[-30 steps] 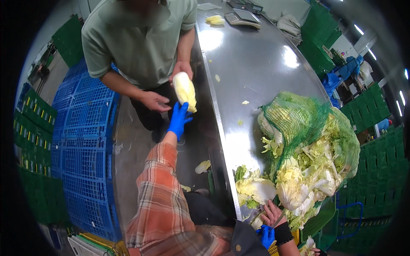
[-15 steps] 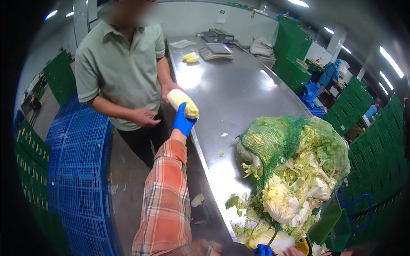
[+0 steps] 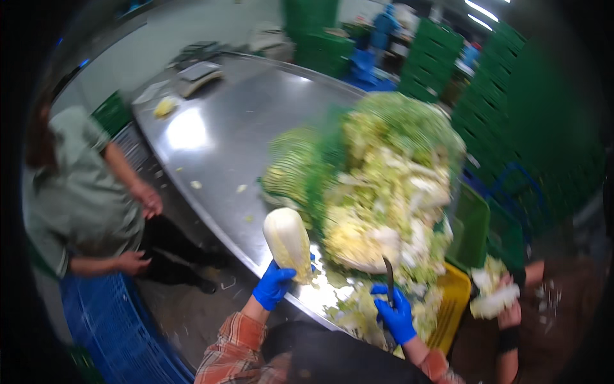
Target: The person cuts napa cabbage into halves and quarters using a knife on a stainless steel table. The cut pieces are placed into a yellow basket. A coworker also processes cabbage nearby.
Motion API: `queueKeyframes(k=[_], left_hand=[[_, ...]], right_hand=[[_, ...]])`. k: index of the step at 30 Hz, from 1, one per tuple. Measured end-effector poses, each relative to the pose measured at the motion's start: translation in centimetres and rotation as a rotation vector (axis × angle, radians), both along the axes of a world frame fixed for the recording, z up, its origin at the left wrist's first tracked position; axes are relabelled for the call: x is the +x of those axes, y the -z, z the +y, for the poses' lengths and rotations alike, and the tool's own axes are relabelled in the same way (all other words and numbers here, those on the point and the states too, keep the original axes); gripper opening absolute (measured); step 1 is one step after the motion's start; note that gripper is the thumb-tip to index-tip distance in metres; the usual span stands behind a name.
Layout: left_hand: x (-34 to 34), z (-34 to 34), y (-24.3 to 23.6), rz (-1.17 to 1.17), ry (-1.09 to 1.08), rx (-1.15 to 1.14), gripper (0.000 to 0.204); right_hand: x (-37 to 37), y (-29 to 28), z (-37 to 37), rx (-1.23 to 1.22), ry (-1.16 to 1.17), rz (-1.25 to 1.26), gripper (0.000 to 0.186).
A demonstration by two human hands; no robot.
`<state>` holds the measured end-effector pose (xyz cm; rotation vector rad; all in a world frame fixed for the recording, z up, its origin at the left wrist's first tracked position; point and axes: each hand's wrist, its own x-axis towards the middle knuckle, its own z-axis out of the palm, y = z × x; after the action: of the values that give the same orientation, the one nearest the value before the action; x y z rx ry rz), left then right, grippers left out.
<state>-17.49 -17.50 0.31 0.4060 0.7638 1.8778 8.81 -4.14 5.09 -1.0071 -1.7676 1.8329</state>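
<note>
My left hand (image 3: 274,288), in a blue glove, is closed round the lower end of a trimmed napa cabbage (image 3: 285,234), its white base pointing up. My gloved right hand (image 3: 398,317) grips a knife (image 3: 389,275) whose dark, narrow blade rises above the fingers. Just beyond both hands lies a heap of loose napa cabbage leaves (image 3: 403,166), partly inside green netting (image 3: 326,169). A large cabbage head (image 3: 364,246) rests at the heap's near side. More leaf scraps (image 3: 358,313) surround the knife hand on the metal table (image 3: 243,121).
A co-worker (image 3: 83,185) stands at the left with empty hands. Another person's hands (image 3: 510,307) hold cabbage leaves at the right, beside a yellow crate (image 3: 453,297) and a green crate (image 3: 470,227). A scale (image 3: 199,72) and a small yellow cabbage (image 3: 165,107) sit at the table's far end.
My left hand has drawn back from the co-worker, bringing the cabbage over the table's near edge. The co-worker's hand is off it. The view has swung right, bringing my knife hand into fuller sight.
</note>
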Motion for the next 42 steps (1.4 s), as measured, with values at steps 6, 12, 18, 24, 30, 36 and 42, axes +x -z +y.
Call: queueKeyframes(k=[6, 12, 18, 24, 30, 36, 42], left_hand=[[7.9, 3.1, -0.6, 0.038, 0.438, -0.106, 0.081], [11.7, 5.1, -0.2, 0.455, 0.589, -0.164, 0.083], [13.6, 5.5, -0.3, 1.104, 0.183, -0.191, 0.07], [15.3, 5.8, -1.2, 1.682, -0.292, -0.038, 0.074], [12.7, 5.8, -4.4, 0.998, 0.276, -0.104, 0.067], [13.6, 7.7, -5.1, 0.378, 0.663, -0.204, 0.079], [13.0, 7.7, -3.1, 0.642, 0.481, -0.101, 0.081]], right_hand=[[-0.1, -5.3, 1.7, 0.069, -0.069, 0.209, 0.068], [2.6, -3.8, 1.9, 0.133, 0.025, 0.269, 0.078], [5.8, -1.6, 0.4, -0.278, 0.214, 0.389, 0.073], [5.2, -1.7, -0.2, 0.05, 0.352, 0.482, 0.078], [7.1, -1.3, 1.6, 0.019, 0.151, 0.567, 0.079], [6.8, -3.0, 1.5, 0.044, 0.103, 0.389, 0.077], [7.7, -4.8, 2.0, 0.235, -0.025, 0.205, 0.067]])
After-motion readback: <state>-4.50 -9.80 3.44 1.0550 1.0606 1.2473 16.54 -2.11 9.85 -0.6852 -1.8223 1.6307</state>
